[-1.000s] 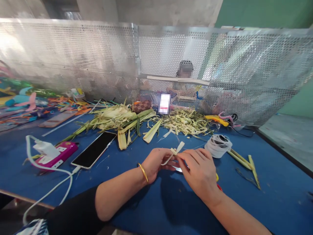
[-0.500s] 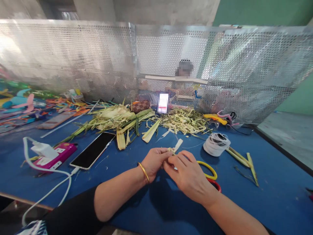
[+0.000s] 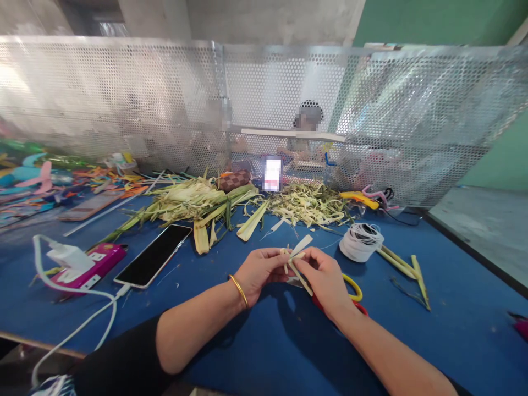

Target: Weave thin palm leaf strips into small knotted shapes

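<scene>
Above the blue table, my left hand [image 3: 260, 270] pinches a small bundle of pale husk strips [image 3: 302, 246] between thumb and fingers. One strip sticks up and right, and another slants down toward my right wrist. From the right, my right hand [image 3: 325, 278] is closed, thumb and forefinger pinching the same strips. Its other fingers are partly hidden. Scissors with yellow and red handles [image 3: 353, 287] lie beneath my right hand, their blades mostly covered. A roll of white cord [image 3: 361, 243] stands just beyond it.
Corn husks [image 3: 185, 199] and a heap of shredded husk [image 3: 311, 203] lie along the perforated metal screen [image 3: 124, 104]. At left are a black-screened phone [image 3: 154, 256] and a pink power strip [image 3: 93, 267] with a white cable. Split stalks [image 3: 418, 280] lie right. A person sits behind the screen.
My right hand has turned and shifted slightly right, its fingers no longer covering the strips. A strip slanting downward now shows between the hands. The view has shifted slightly.
</scene>
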The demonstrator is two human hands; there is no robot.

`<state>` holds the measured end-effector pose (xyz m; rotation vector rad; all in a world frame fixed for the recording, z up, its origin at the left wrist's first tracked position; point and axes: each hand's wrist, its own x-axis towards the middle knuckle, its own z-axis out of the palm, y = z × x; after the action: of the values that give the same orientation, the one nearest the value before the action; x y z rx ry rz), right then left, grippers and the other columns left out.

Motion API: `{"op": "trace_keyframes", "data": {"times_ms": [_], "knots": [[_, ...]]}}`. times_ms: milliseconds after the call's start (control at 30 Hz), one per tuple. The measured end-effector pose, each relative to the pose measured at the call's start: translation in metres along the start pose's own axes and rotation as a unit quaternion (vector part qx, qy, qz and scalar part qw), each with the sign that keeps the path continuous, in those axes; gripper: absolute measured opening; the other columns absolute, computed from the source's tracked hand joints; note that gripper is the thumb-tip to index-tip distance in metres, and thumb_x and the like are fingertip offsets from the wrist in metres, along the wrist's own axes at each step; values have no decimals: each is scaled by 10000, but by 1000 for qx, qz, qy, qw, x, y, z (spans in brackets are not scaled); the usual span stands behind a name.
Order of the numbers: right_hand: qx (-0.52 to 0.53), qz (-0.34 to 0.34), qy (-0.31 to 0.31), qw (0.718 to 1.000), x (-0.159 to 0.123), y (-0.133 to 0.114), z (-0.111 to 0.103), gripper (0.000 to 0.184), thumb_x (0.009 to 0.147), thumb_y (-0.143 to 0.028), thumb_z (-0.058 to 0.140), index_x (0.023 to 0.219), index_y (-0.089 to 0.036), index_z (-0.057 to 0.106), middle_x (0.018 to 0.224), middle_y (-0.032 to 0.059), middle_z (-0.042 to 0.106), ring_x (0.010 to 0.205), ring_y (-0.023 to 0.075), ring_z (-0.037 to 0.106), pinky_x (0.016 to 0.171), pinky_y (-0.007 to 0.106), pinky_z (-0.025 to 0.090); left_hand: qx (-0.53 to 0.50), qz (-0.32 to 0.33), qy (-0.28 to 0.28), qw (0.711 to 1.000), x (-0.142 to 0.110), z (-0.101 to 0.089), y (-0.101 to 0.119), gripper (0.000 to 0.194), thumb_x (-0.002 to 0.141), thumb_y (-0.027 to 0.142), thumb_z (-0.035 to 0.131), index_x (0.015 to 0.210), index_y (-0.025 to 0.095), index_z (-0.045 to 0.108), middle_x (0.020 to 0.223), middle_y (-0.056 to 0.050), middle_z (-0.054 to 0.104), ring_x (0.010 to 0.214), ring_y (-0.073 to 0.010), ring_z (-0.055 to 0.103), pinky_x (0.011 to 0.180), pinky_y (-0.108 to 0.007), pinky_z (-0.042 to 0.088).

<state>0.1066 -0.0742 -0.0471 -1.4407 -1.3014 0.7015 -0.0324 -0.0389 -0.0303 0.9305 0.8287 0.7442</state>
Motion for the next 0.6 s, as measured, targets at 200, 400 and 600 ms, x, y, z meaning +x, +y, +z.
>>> {"op": "trace_keyframes", "data": {"times_ms": [200, 400, 600], "knots": [[106, 107, -41, 988, 0, 0, 1, 235, 750, -408, 593, 682, -196, 519, 535, -29, 556, 454, 129, 497, 437, 243, 391, 9, 30, 40, 999, 2, -2, 0, 244, 575, 283, 797, 709, 109, 691, 603, -22, 629, 537, -80, 551, 547, -189, 444], [-224, -288, -33, 930, 1, 2, -10, 154, 858, -182, 476, 961, -203, 589, 837, 42, 697, 755, 186, 640, 684, 307, 468, -48, 14, 89, 995, 6, -7, 4, 193, 579, 229, 769, 720, 123, 692, 659, -24, 644, 577, -84, 578, 552, -182, 441], [-344, -462, -4, 817, -2, -7, -12, 208, 891, -113, 454, 873, -195, 645, 832, 47, 686, 751, 161, 612, 808, 343, 415, 38, 40, 65, 996, 3, -1, -1, 212, 561, 262, 745, 718, 124, 714, 553, 5, 579, 473, -60, 455, 424, -184, 249]]}}
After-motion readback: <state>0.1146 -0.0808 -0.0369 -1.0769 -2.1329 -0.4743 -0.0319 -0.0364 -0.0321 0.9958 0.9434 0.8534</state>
